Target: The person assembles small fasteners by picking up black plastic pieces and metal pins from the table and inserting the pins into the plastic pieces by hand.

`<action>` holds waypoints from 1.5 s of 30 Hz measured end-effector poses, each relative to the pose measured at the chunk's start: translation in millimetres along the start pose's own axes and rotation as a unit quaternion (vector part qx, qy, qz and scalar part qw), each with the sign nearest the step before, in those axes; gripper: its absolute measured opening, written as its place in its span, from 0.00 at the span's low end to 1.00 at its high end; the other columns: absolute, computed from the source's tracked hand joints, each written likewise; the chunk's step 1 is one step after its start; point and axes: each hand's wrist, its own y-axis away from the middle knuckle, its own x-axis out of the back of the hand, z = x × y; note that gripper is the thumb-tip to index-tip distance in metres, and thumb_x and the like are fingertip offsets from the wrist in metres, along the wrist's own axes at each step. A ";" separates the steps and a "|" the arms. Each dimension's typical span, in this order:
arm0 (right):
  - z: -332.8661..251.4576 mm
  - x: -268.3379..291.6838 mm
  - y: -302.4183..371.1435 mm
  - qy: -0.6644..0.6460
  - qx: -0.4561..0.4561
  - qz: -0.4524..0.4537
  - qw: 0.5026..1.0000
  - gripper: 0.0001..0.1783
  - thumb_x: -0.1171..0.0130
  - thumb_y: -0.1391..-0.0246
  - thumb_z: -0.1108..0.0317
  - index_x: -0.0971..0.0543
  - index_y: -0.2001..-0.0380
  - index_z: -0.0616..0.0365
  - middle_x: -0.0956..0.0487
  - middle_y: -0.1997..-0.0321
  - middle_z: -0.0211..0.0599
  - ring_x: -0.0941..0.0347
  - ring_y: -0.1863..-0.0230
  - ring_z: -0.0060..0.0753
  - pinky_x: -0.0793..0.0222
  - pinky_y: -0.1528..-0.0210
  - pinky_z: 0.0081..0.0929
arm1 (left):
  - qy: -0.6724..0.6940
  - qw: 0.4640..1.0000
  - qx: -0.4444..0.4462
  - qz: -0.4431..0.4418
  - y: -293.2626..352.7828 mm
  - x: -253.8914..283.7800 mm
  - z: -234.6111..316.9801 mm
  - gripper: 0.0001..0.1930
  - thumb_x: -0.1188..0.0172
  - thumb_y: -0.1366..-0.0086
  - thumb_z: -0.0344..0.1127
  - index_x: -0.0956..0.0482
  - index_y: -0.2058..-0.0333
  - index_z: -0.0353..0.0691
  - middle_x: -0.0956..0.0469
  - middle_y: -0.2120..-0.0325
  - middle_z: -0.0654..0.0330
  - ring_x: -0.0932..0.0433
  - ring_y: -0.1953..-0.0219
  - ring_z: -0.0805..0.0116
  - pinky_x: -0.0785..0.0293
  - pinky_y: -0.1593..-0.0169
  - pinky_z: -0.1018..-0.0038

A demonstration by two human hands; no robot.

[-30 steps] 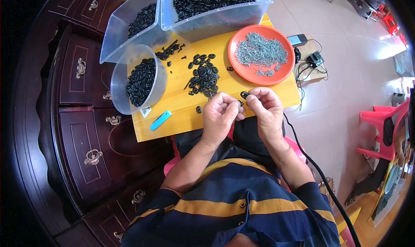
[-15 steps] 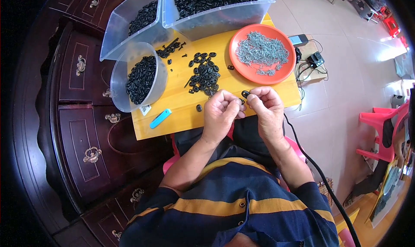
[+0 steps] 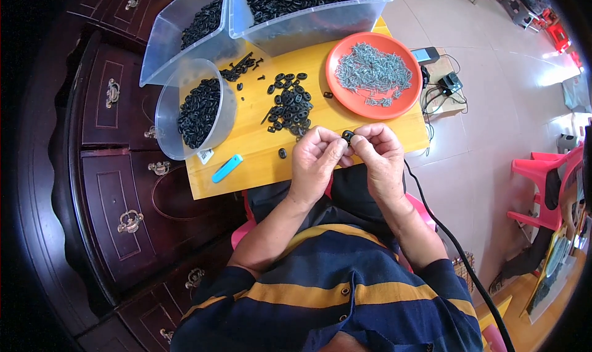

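A small black oval plastic piece with holes is pinched between the fingertips of both hands, above the table's near edge. My left hand is closed, thumb against forefinger, at the piece's left side. My right hand grips it from the right with thumb and forefinger; fingers hide its lower part. Just beyond my left hand lies a heap of similar black pieces, and one loose black piece sits to its left. Past my right hand, an orange-red plate holds many small silvery screws or pins.
Two clear bins of black parts stand at the back of the yellow table. A round clear tub and a blue-handled tool are at left. Dark wooden drawers flank the table; a black cable runs at right.
My two hands' fingertips have come together at the black piece, which has shifted slightly left and turned. The view has moved a little; the things on the table stay put.
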 end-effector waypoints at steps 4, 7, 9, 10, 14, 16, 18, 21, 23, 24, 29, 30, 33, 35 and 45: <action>-3.7 0.2 -0.5 -0.013 -0.017 0.001 1.000 0.04 0.40 0.41 0.78 0.24 0.63 0.60 0.21 0.65 0.28 0.25 0.65 0.17 0.28 0.59 0.18 | -0.012 1.000 -0.006 -0.020 -0.3 0.5 1.3 0.06 0.41 0.32 0.24 0.28 0.60 0.34 0.20 0.70 0.59 0.20 0.69 0.74 0.20 0.62 0.78; -4.5 1.4 -1.7 -0.020 -0.023 -0.014 0.999 0.05 0.40 0.42 0.78 0.24 0.63 0.60 0.21 0.65 0.27 0.25 0.65 0.17 0.28 0.58 0.18 | 0.012 0.999 -0.006 -0.034 -2.2 1.5 7.9 0.10 0.40 0.33 0.23 0.28 0.55 0.33 0.21 0.69 0.61 0.20 0.67 0.75 0.21 0.61 0.79; -4.4 3.1 -2.4 -0.024 -0.024 -0.029 0.999 0.05 0.40 0.43 0.78 0.24 0.64 0.60 0.22 0.65 0.27 0.26 0.65 0.17 0.29 0.58 0.18 | -0.028 0.997 -0.017 -0.067 -2.6 9.4 10.2 0.20 0.38 0.35 0.22 0.30 0.46 0.33 0.21 0.68 0.63 0.21 0.66 0.77 0.23 0.59 0.80; -4.2 4.2 -2.8 -0.018 -0.031 -0.032 0.999 0.05 0.40 0.43 0.78 0.24 0.64 0.59 0.22 0.65 0.26 0.26 0.65 0.16 0.29 0.57 0.17 | -0.028 0.997 -0.016 -0.068 -3.4 12.3 12.2 0.20 0.38 0.35 0.22 0.30 0.46 0.33 0.21 0.68 0.63 0.21 0.66 0.77 0.23 0.59 0.80; -4.1 3.2 -3.3 -0.030 -0.062 -0.054 0.996 0.05 0.39 0.43 0.78 0.25 0.65 0.58 0.23 0.68 0.24 0.28 0.66 0.14 0.32 0.58 0.15 | -0.218 0.963 -0.098 -0.122 -7.1 24.3 21.8 0.28 0.34 0.41 0.20 0.30 0.41 0.35 0.23 0.66 0.65 0.24 0.66 0.79 0.26 0.60 0.81; -3.1 5.6 -3.7 -0.034 -0.075 -0.066 0.994 0.06 0.40 0.43 0.78 0.25 0.65 0.58 0.24 0.68 0.24 0.29 0.66 0.14 0.32 0.59 0.15 | -0.280 0.942 -0.127 -0.137 -9.2 25.4 27.0 0.29 0.33 0.43 0.20 0.28 0.42 0.36 0.24 0.67 0.66 0.25 0.67 0.79 0.27 0.61 0.81; -2.3 6.4 -3.7 -0.039 -0.089 -0.078 0.992 0.06 0.40 0.43 0.78 0.26 0.64 0.58 0.24 0.68 0.23 0.29 0.67 0.13 0.33 0.60 0.15 | -0.331 0.922 -0.147 -0.134 -9.6 22.7 35.6 0.25 0.31 0.47 0.20 0.22 0.48 0.36 0.24 0.68 0.65 0.25 0.68 0.78 0.27 0.63 0.80; -1.6 6.3 -3.5 -0.058 -0.092 -0.089 0.990 0.07 0.40 0.43 0.78 0.26 0.63 0.58 0.24 0.68 0.23 0.29 0.67 0.12 0.34 0.61 0.15 | -0.356 0.908 -0.159 -0.154 -10.3 22.7 40.3 0.22 0.30 0.49 0.20 0.19 0.52 0.36 0.24 0.69 0.63 0.25 0.69 0.76 0.27 0.63 0.80; -1.4 7.0 -3.9 -0.057 -0.103 -0.096 0.988 0.07 0.40 0.43 0.78 0.26 0.63 0.59 0.24 0.68 0.23 0.30 0.68 0.12 0.34 0.63 0.15 | -0.357 0.908 -0.160 -0.150 -9.9 22.2 40.2 0.21 0.30 0.49 0.20 0.19 0.54 0.36 0.24 0.70 0.63 0.25 0.69 0.76 0.27 0.64 0.80; -1.0 6.8 -4.0 -0.057 -0.103 -0.096 0.988 0.07 0.40 0.43 0.78 0.26 0.63 0.59 0.24 0.68 0.23 0.30 0.68 0.12 0.34 0.63 0.15 | -0.358 0.908 -0.162 -0.145 -9.9 22.0 40.2 0.19 0.30 0.49 0.21 0.18 0.56 0.36 0.25 0.71 0.63 0.25 0.70 0.75 0.27 0.64 0.80; 0.5 6.9 -4.5 -0.063 -0.108 -0.102 0.987 0.07 0.39 0.43 0.78 0.26 0.64 0.58 0.24 0.68 0.23 0.30 0.68 0.12 0.35 0.63 0.14 | -0.357 0.911 -0.147 -0.143 -10.7 23.9 40.6 0.16 0.29 0.48 0.22 0.18 0.59 0.36 0.25 0.72 0.63 0.26 0.71 0.75 0.28 0.65 0.78; 0.4 6.4 -4.2 -0.063 -0.107 -0.102 0.987 0.07 0.39 0.43 0.78 0.26 0.64 0.58 0.24 0.68 0.23 0.30 0.68 0.12 0.35 0.63 0.14 | -0.358 0.912 -0.142 -0.142 -11.3 24.6 40.8 0.15 0.29 0.48 0.23 0.18 0.60 0.36 0.25 0.73 0.64 0.26 0.71 0.75 0.28 0.66 0.78; 0.2 5.4 -3.5 -0.061 -0.107 -0.102 0.987 0.07 0.39 0.42 0.78 0.26 0.64 0.58 0.25 0.68 0.22 0.31 0.67 0.12 0.35 0.63 0.13 | -0.361 0.909 -0.141 -0.150 -13.5 25.5 42.8 0.14 0.29 0.47 0.24 0.19 0.61 0.36 0.24 0.73 0.63 0.26 0.71 0.74 0.28 0.66 0.78; 1.0 6.1 -3.3 -0.055 -0.105 -0.104 0.987 0.07 0.38 0.42 0.77 0.26 0.64 0.57 0.25 0.68 0.22 0.31 0.67 0.11 0.35 0.63 0.13 | -0.363 0.909 -0.143 -0.150 -14.3 24.5 44.0 0.13 0.29 0.47 0.24 0.19 0.62 0.36 0.24 0.73 0.63 0.26 0.72 0.74 0.28 0.66 0.78; 3.6 6.5 -2.6 -0.045 -0.092 -0.092 0.991 0.07 0.38 0.43 0.79 0.27 0.65 0.57 0.25 0.68 0.22 0.30 0.67 0.11 0.35 0.63 0.13 | -0.333 0.924 -0.133 -0.134 -13.3 24.4 36.5 0.11 0.30 0.45 0.24 0.18 0.63 0.35 0.22 0.72 0.63 0.25 0.71 0.76 0.28 0.65 0.79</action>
